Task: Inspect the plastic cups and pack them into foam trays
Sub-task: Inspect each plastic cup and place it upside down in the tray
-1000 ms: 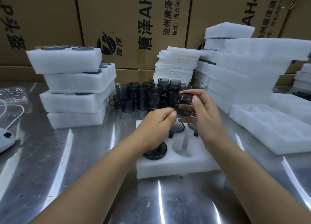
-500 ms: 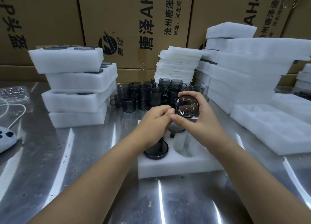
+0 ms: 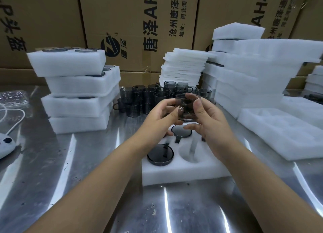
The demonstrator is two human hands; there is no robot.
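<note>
A smoky transparent plastic cup (image 3: 187, 108) is held upright above the foam tray (image 3: 181, 171) in front of me. My left hand (image 3: 160, 118) pinches its left side and my right hand (image 3: 208, 122) grips its right side with thumb and fingers. The tray holds two cups upside down: one (image 3: 160, 155) in the near left pocket, another (image 3: 181, 131) behind it. The near right pocket (image 3: 190, 153) has nothing in it. A cluster of loose dark cups (image 3: 150, 98) stands behind the tray.
A stack of packed foam trays (image 3: 76, 89) stands at the left. Thin foam sheets (image 3: 183, 66) and bare foam trays (image 3: 262, 71) pile up at the back right, with one open tray (image 3: 283, 131) at the right. A white device with a cable (image 3: 5, 143) lies far left. Cardboard boxes (image 3: 139, 22) form the back wall.
The cup has been turned in my hands from showing its round bottom to standing upright. Both hands stayed above the tray, and the left hand shifted its hold on the cup's side.
</note>
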